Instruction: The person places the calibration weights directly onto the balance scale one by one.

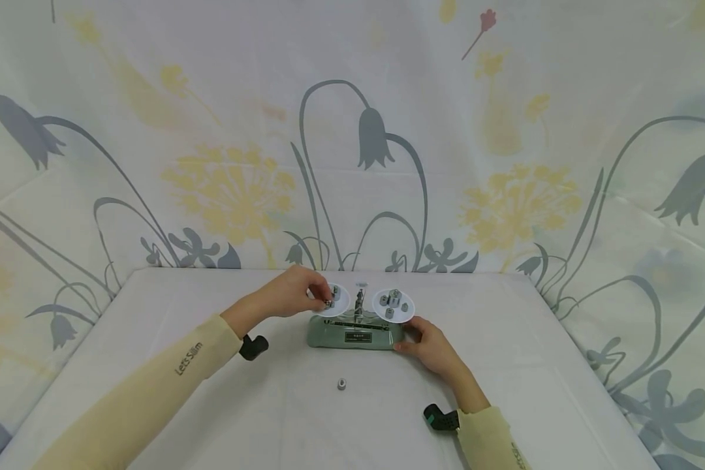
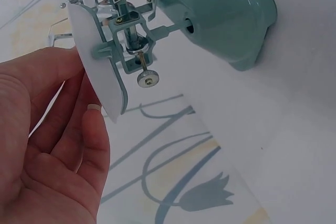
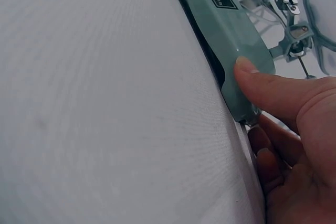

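A green balance scale (image 1: 355, 336) stands on the table with a white pan on each side. At the left pan (image 1: 342, 307), my left hand (image 1: 294, 291) pinches a small metal weight (image 1: 328, 303) between thumb and fingers. Another weight (image 1: 335, 289) sits on that pan. The left wrist view shows my left fingertips right at the pan's rim, with the weight hidden behind it. Several metal weights (image 1: 394, 298) stand on the right pan (image 1: 378, 312). My right hand (image 3: 294, 129) grips the right end of the scale's base, thumb on the front and fingers behind.
One loose metal weight (image 1: 342, 384) stands on the white table (image 1: 270, 405) in front of the scale. A flower-patterned cloth (image 1: 352, 196) hangs behind the table. Under the left pan a knurled adjusting knob (image 2: 148, 78) sticks out.
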